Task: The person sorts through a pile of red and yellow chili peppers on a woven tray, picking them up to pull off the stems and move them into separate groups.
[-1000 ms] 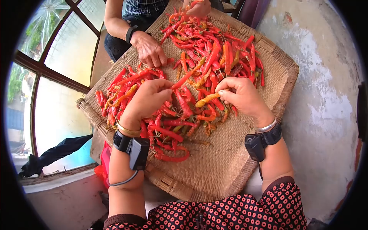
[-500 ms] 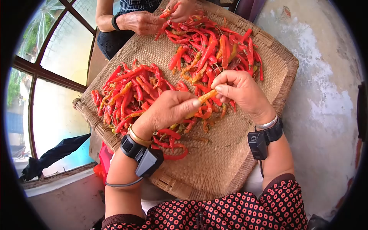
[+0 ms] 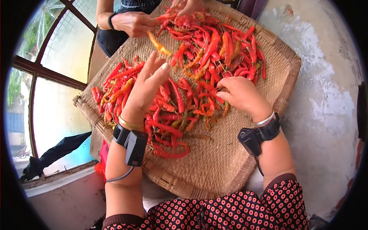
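Note:
A large woven tray point(image 3: 214, 165) holds many red and orange chilies. My left hand point(image 3: 143, 90) is open with fingers spread above the left pile of chilies point(image 3: 119, 90). Just beyond its fingertips an orange-yellow chili point(image 3: 158, 44) lies loose or in the air, apart from the hand. Fingers curled, my right hand point(image 3: 241, 96) rests on the middle chilies point(image 3: 199, 103); whether it grips one is hidden. The far pile of chilies point(image 3: 218, 46) lies at the tray's top.
Another person sits across the tray, with one hand point(image 3: 134, 23) at its far left edge and the other hand point(image 3: 188, 5) in the far pile. A window point(image 3: 50, 76) is at the left, a worn concrete floor point(image 3: 326, 96) at the right.
My left hand let go of the orange-yellow chili and opened, and the chili now lies farther away towards the other person. My right hand dropped onto the middle chilies.

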The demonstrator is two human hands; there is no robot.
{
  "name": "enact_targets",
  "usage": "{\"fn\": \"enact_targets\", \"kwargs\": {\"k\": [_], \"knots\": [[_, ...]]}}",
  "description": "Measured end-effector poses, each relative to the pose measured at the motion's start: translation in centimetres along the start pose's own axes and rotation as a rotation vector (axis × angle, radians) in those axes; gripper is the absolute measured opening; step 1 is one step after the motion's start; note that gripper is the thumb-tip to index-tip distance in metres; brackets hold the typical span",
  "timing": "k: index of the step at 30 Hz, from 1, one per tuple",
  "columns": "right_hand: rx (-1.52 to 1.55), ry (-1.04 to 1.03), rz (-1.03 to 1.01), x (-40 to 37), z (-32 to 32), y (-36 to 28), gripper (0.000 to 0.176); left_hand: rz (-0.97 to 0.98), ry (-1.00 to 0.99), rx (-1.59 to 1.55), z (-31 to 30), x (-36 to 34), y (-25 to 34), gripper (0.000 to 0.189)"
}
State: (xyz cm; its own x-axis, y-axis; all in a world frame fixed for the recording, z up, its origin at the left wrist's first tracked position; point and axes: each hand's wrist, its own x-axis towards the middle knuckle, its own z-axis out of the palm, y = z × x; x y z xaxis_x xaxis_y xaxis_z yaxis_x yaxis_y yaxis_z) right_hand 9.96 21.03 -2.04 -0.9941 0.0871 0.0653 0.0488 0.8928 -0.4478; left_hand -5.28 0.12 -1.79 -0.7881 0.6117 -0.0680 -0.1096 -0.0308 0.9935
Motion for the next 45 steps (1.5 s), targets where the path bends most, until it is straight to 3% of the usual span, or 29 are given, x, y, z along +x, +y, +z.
{"fn": "enact_targets", "kwargs": {"k": [1,2,4,6,12,14,20,22,24,26,27,28,30,32,34,35,36,38,40,42,45], "knots": [[0.008,-0.015,0.01,-0.5,0.5,-0.2,0.022,0.145,0.148,0.22,0.0,0.5,-1.7,0.054],[-0.022,-0.058,0.018,-0.7,0.8,-0.6,0.022,0.135,0.147,0.22,0.2,-0.1,-1.7,0.054],[-0.102,-0.113,0.01,0.2,0.6,-1.2,0.023,0.213,-0.124,0.946,0.7,-0.9,-0.3,0.042],[-0.149,-0.079,0.004,0.5,0.8,-1.4,0.023,0.273,-0.174,1.152,1.8,-1.8,-0.2,0.033],[-0.334,-0.142,0.148,1.1,2.3,-2.1,0.021,0.293,-0.159,1.36,1.8,-2.3,-0.7,0.041],[-0.367,-0.164,0.123,1.1,3.3,-1.7,0.022,0.107,-0.35,1.402,2.5,-2.5,-0.1,0.047],[-0.248,-0.058,0.04,1.1,1.5,-2.0,0.018,0.182,-0.374,1.295,2.4,-2.7,-1.1,0.041],[0.064,-0.089,0.124,1.3,0.2,-2.6,0.02,0.126,-0.408,1.194,2.4,-2.5,-1.0,0.037],[0.38,-0.007,0.045,1.4,0.2,-2.6,0.02,0.2,-0.486,1.088,1.9,-2.5,-0.6,0.036],[0.716,-0.167,0.189,1.2,-0.8,-3.4,0.023,0.264,-0.578,0.972,2.1,-2.5,0.0,0.034],[0.891,-0.278,0.224,1.1,-1.6,-3.9,0.021,0.194,-0.597,0.957,2.2,-2.8,1.1,0.035],[0.883,-0.279,0.218,1.2,-2.1,-3.8,0.021,0.124,-0.612,0.945,2.2,-3.0,1.8,0.036],[0.661,-0.582,0.2,1.2,-3.0,-3.2,0.016,0.119,-0.617,0.973,1.6,-3.3,2.0,0.035],[0.569,-0.59,0.188,1.6,-3.1,-2.9,0.016,0.109,-0.631,0.999,1.3,-3.6,2.2,0.034],[0.786,-0.309,0.287,2.3,-2.6,-2.2,0.016,0.104,-0.68,1.067,1.3,-3.9,2.3,0.035],[1.069,-0.192,0.212,2.5,-2.7,-2.2,0.018,0.101,-0.682,1.063,1.3,-4.0,2.0,0.035],[1.07,-0.195,0.216,2.7,-2.6,-2.7,0.018,0.169,-0.677,1.053,1.3,-4.0,1.6,0.038],[1.456,0.104,0.156,3.0,-2.1,-3.9,0.033,0.23,-0.677,1.042,1.6,-4.2,1.4,0.042],[1.38,0.062,0.144,3.1,-1.4,-3.0,0.041,0.054,-0.607,0.868,1.9,-4.2,2.4,0.056],[1.073,-0.114,0.163,3.2,-0.4,-2.3,0.038,0.006,-0.553,0.749,1.8,-4.0,2.4,0.064],[1.106,-0.159,0.152,2.8,0.4,-2.9,0.037,-0.043,-0.518,0.569,1.6,-3.8,2.6,0.076]]}}
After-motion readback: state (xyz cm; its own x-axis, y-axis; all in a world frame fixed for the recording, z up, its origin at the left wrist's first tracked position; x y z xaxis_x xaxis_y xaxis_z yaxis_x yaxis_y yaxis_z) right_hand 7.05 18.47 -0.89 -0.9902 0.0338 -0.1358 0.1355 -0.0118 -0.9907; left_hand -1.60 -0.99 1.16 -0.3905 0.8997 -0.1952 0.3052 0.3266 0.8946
